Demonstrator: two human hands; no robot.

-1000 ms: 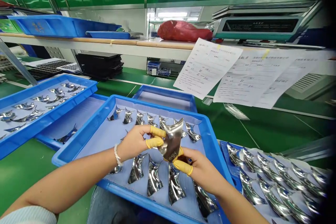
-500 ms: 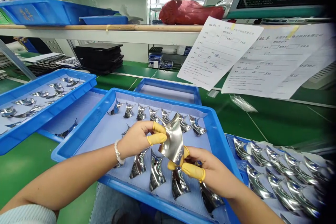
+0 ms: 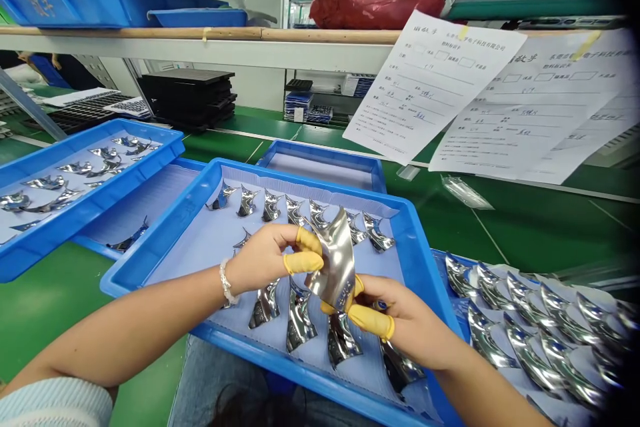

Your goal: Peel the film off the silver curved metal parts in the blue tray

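Observation:
A curved shiny metal piece (image 3: 336,259) is held up over the middle blue tray (image 3: 165,217). My left hand (image 3: 267,259) pinches its left edge with yellow-covered fingertips. My right hand (image 3: 395,320), also with yellow finger covers, grips the lower end, near some small lettering. Below and behind my hands, more curved metal pieces lie in rows on the tray's white lining, such as one (image 3: 300,320) just below the held piece. Part of the lining and some pieces are hidden by my hands and forearms.
At left, a blue tray (image 3: 100,210) of metal pieces overlaps a lower tray (image 3: 145,210). Several metal pieces (image 3: 485,340) lie at right. Behind are another blue tray (image 3: 325,147), hanging paper sheets (image 3: 430,87), black stacked trays (image 3: 190,97) and a shelf (image 3: 240,53) with a red bag (image 3: 370,3).
The held metal piece has turned slightly, and its lettering is seen more obliquely. Both hands keep their grip. The camera view has shifted a little.

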